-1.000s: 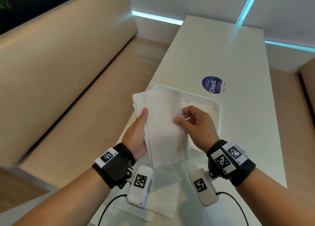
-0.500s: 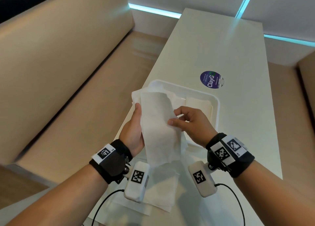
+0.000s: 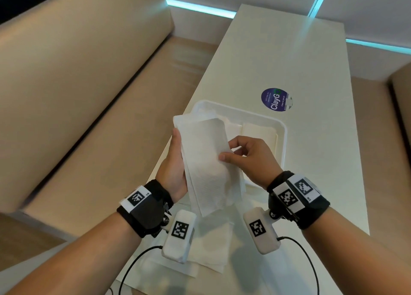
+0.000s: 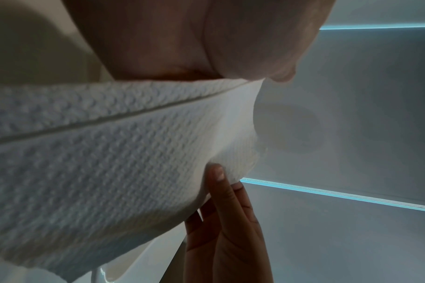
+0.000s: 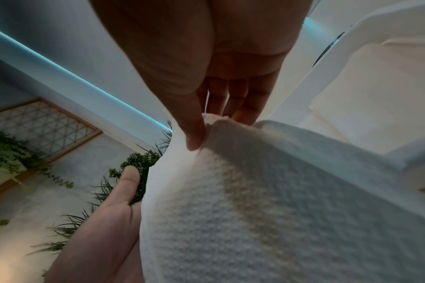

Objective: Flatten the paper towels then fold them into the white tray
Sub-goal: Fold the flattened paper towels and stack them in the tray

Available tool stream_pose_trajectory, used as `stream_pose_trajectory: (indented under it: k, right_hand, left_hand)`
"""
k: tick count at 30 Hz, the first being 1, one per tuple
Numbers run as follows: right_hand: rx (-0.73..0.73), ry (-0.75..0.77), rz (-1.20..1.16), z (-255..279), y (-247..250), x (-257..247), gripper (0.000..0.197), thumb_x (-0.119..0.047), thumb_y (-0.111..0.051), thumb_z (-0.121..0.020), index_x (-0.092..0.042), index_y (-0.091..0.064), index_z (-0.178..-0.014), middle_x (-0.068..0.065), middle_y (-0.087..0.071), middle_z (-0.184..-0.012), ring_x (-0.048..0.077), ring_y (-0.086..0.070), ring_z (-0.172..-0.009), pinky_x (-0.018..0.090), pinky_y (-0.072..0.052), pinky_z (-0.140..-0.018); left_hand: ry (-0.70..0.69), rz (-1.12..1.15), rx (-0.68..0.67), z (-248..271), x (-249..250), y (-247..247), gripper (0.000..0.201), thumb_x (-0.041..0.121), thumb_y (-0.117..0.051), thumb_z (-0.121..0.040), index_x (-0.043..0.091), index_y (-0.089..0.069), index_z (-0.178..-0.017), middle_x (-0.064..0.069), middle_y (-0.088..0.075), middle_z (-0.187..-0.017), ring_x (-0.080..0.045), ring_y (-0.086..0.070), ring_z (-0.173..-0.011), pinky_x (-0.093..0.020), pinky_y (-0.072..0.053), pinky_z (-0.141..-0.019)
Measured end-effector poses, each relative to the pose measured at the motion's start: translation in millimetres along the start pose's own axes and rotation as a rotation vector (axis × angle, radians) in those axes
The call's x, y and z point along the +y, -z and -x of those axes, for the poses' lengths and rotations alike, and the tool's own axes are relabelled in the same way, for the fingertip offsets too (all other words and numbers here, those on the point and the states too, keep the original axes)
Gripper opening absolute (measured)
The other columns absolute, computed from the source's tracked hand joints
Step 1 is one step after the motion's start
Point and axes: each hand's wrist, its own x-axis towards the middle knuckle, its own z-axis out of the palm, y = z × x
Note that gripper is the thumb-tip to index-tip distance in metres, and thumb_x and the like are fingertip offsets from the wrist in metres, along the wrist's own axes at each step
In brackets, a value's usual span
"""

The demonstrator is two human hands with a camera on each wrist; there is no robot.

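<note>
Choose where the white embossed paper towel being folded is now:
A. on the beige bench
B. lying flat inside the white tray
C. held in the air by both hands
C: the white embossed paper towel hangs between the left hand and the right hand, above the white plastic tray.

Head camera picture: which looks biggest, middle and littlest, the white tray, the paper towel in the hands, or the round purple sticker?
1. White tray, though partly hidden.
2. Paper towel, nearer the camera, so this ranking is unsure.
3. Purple sticker, clearly smallest.

Soft dim indoor light, cyan light strips (image 3: 200, 6) glowing on far wall, faint cyan sheen on worktop (image 3: 311, 57), wide-angle bending at edges, wrist views dark, noisy, near paper towel (image 4: 85, 162) blurred
</note>
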Motion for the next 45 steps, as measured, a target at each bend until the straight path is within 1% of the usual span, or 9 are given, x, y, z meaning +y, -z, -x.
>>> stream_pose_trajectory:
  k: [6,12,17,21,24,29,36,40,45]
  right_hand:
    - [0.074,-0.002,-0.002,0.1,-9.2,2.8,0.016,-0.026,-0.077,-0.076,-0.018,-0.065,-0.080,0.012,-0.066,-0.076,0.015,-0.057,-0.066,0.030,-0.047,-0.065]
    - [0.093,0.056,0.089,3.9,-24.9,0.0,0.025,-0.032,-0.065,-0.087,-0.021,-0.049,-0.103,-0.007,-0.056,-0.108,0.009,-0.054,-0.089,0.019,-0.041,-0.072]
    - [0.141,0.086,0.004,-0.2,-16.4,-1.6,0.052,-0.033,-0.074,-0.080,-0.027,-0.040,-0.119,-0.013,-0.053,-0.105,0.007,-0.057,-0.085,0.025,-0.050,-0.075]
    - [0.218,0.333,0.246,-8.7,1.3,-13.7,0.048,-0.029,-0.074,-0.078,-0.025,-0.050,-0.118,-0.010,-0.052,-0.113,0.005,-0.051,-0.091,0.009,-0.040,-0.078]
    - [0.090,0.504,0.465,-15.7,4.4,-30.6,0.030,-0.028,-0.070,-0.082,-0.024,-0.061,-0.110,-0.009,-0.058,-0.107,0.007,-0.045,-0.093,0.017,-0.036,-0.080]
    - [-0.074,0.405,0.497,-23.2,-0.6,-37.6,0.023,-0.033,-0.066,-0.086,-0.025,-0.066,-0.107,-0.011,-0.057,-0.097,0.008,-0.051,-0.091,0.026,-0.042,-0.082]
    - [-0.002,0.283,0.255,-21.6,-6.0,-34.8,0.008,-0.028,-0.067,-0.087,-0.024,-0.067,-0.094,-0.005,-0.064,-0.096,0.006,-0.056,-0.089,0.018,-0.042,-0.079]
    - [0.035,0.210,0.149,-23.9,-5.3,-33.8,0.004,-0.027,-0.065,-0.088,-0.024,-0.067,-0.089,-0.010,-0.068,-0.096,0.008,-0.060,-0.095,0.024,-0.046,-0.086]
    - [0.089,0.179,0.068,-25.2,-3.7,-30.8,0.004,-0.023,-0.062,-0.090,-0.021,-0.065,-0.090,-0.014,-0.067,-0.093,0.001,-0.060,-0.092,0.019,-0.046,-0.084]
  left_hand:
    - [-0.029,-0.058,0.034,1.3,-5.5,-3.3,0.070,0.066,-0.041,-0.087,0.018,-0.049,-0.137,-0.016,-0.062,-0.128,-0.033,-0.058,-0.120,-0.051,-0.042,-0.104]
    - [-0.091,-0.076,0.176,-2.4,-6.8,-10.2,0.057,0.058,-0.046,-0.091,0.018,-0.054,-0.131,-0.011,-0.067,-0.120,-0.029,-0.065,-0.111,-0.052,-0.047,-0.100]
    - [-0.112,-0.154,0.200,1.9,-5.4,-5.5,0.034,0.036,-0.048,-0.098,0.016,-0.058,-0.124,-0.007,-0.071,-0.112,-0.027,-0.068,-0.105,-0.043,-0.054,-0.089]
    - [-0.104,-0.321,0.126,9.8,-7.6,-2.4,0.032,0.040,-0.050,-0.095,0.021,-0.062,-0.119,-0.001,-0.073,-0.108,-0.021,-0.069,-0.102,-0.035,-0.056,-0.086]
    - [-0.093,-0.403,0.081,12.2,-11.9,-3.3,0.039,0.043,-0.050,-0.094,0.020,-0.060,-0.124,-0.002,-0.071,-0.112,-0.021,-0.067,-0.105,-0.040,-0.052,-0.093]
    - [-0.088,-0.382,0.032,12.9,-12.9,-8.6,0.048,0.045,-0.048,-0.092,0.017,-0.055,-0.130,-0.005,-0.069,-0.117,-0.022,-0.064,-0.112,-0.037,-0.049,-0.097]
    - [0.002,-0.173,0.068,11.1,-5.8,-6.2,0.066,0.064,-0.046,-0.084,0.020,-0.054,-0.133,-0.009,-0.064,-0.126,-0.024,-0.059,-0.120,-0.047,-0.038,-0.109]
    - [0.029,-0.152,0.109,12.7,-5.7,-6.7,0.064,0.066,-0.044,-0.080,0.023,-0.060,-0.126,-0.005,-0.068,-0.120,-0.020,-0.062,-0.115,-0.045,-0.040,-0.108]
    - [0.045,-0.189,0.173,11.7,-8.8,-5.7,0.074,0.081,-0.054,-0.070,0.028,-0.065,-0.120,-0.002,-0.068,-0.120,-0.021,-0.062,-0.115,-0.047,-0.039,-0.108]
